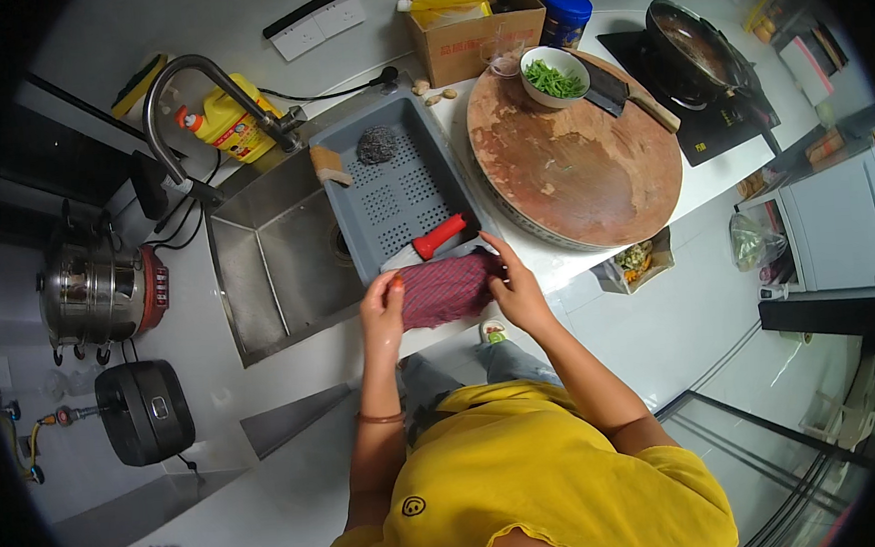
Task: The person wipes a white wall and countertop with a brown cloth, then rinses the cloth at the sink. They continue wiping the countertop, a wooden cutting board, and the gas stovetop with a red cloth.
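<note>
A dark red checked cloth (pixel 448 289) is stretched between my two hands at the front end of a grey perforated drain basket (pixel 419 169). My left hand (pixel 383 307) pinches its left edge, thumb on top. The right edge is gripped by my right hand (pixel 516 287), the index finger pointing up toward the basket's rim. Just beyond the cloth, inside the basket, lies a red-handled tool (pixel 440 236); its pale head is partly covered. Farther back in the basket sit a steel wool scrubber (pixel 378 145) and, on the left rim, a brown sponge (pixel 330 167).
Left of the basket is a steel sink (pixel 292 262) with a curved faucet (pixel 152 110) and a yellow bottle (pixel 238 115). A round chopping board (pixel 571 165) at the right bears a bowl of chopped greens (pixel 556 78) and a cleaver (pixel 607 88). Beyond stands a wok (pixel 694 47).
</note>
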Tool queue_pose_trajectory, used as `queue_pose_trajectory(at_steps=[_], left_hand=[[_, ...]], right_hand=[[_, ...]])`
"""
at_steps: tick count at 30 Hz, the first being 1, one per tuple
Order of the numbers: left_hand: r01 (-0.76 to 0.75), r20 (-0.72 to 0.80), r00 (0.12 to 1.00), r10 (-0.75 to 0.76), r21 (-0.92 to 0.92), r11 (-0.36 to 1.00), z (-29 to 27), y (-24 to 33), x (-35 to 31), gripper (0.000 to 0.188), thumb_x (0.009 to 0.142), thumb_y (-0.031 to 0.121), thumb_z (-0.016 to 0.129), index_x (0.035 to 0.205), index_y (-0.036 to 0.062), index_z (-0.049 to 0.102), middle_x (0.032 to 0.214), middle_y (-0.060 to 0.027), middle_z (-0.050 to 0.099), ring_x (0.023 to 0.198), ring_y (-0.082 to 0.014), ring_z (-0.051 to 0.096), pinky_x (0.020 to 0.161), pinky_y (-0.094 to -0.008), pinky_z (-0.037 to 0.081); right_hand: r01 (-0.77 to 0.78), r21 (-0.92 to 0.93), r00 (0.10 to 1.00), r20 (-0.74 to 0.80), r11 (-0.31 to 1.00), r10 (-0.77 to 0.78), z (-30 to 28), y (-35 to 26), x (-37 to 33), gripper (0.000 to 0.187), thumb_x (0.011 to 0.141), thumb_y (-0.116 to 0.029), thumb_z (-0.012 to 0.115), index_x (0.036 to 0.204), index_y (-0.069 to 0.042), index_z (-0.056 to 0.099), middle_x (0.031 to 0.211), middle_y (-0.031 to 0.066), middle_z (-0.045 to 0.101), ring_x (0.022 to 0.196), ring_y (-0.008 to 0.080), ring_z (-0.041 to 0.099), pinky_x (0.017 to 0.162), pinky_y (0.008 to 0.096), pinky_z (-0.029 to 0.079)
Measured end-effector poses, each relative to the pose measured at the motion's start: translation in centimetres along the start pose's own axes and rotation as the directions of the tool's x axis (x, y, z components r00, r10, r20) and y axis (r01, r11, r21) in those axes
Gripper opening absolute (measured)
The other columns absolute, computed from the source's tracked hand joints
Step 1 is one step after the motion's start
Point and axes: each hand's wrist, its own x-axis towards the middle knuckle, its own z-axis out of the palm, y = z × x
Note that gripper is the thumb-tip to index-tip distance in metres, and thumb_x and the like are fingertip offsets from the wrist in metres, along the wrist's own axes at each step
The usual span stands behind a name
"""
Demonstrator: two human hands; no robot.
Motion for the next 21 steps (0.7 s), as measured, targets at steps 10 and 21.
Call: queue_pose_trajectory(at_steps=[10,21], left_hand=[[-0.346,0.159,0.930,0.331,0.684,0.643,13.6,-0.8,-1.4,0.051,0.082,0.013,0.063,0.130,0.0059,0.047,0.136,-0.0168,0.038,0.127,-0.0332,0.035,0.105,-0.0473,0.029],[-0.521,0.502,0.851,0.155,0.769,0.369,16.4,-4.7,-2.9,0.061,0.088,0.029,0.046,0.142,0.0050,0.033,0.152,-0.0130,0.020,0.142,-0.0309,0.013,0.114,-0.0486,0.010]], right_hand=[[0.092,-0.702,0.876,-0.280,0.707,-0.392,-6.7,4.4,-3.4,0.043,0.076,-0.002,0.060,0.119,-0.011,0.059,0.119,0.0180,0.052,0.104,0.0348,0.055,0.086,0.0434,0.046],[0.244,-0.733,0.945,0.032,0.635,-0.326,-4.4,9.2,-1.8,0.064,0.090,-0.043,0.049,0.143,-0.010,0.035,0.150,0.0189,0.025,0.137,0.0390,0.023,0.110,0.0502,0.019]])
